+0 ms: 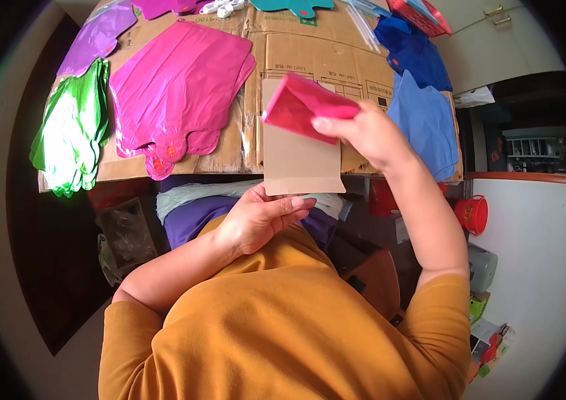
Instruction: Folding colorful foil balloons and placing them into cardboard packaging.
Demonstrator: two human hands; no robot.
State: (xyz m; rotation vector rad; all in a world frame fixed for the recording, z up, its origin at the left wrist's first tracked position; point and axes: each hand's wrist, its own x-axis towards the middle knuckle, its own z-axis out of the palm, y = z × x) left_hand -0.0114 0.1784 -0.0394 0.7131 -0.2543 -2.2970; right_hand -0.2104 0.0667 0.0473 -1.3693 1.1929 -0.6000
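Note:
My right hand (pixel 373 133) pinches a folded, glossy pink foil balloon (pixel 300 107) between thumb and fingers. The folded foil is held above a flat beige paper sleeve (pixel 303 160) and covers part of it. Below, at the lower edge of the sleeve, my left hand (pixel 266 217) grips it, with the thumb stretched to the right and some fingers hidden behind. To the left of the sleeve, a stack of flat pink foil balloons (pixel 180 90) with rounded tabs lies on the cardboard.
A cardboard sheet (pixel 253 53) covers the table. Around it lie green foil balloons (pixel 76 127), purple ones (pixel 104 37), light-blue ones (pixel 423 120) and dark-blue ones (pixel 416 53). At the back are clear straws (pixel 363 27) and a red basket (pixel 423 17). A red bucket (pixel 473 215) stands at right.

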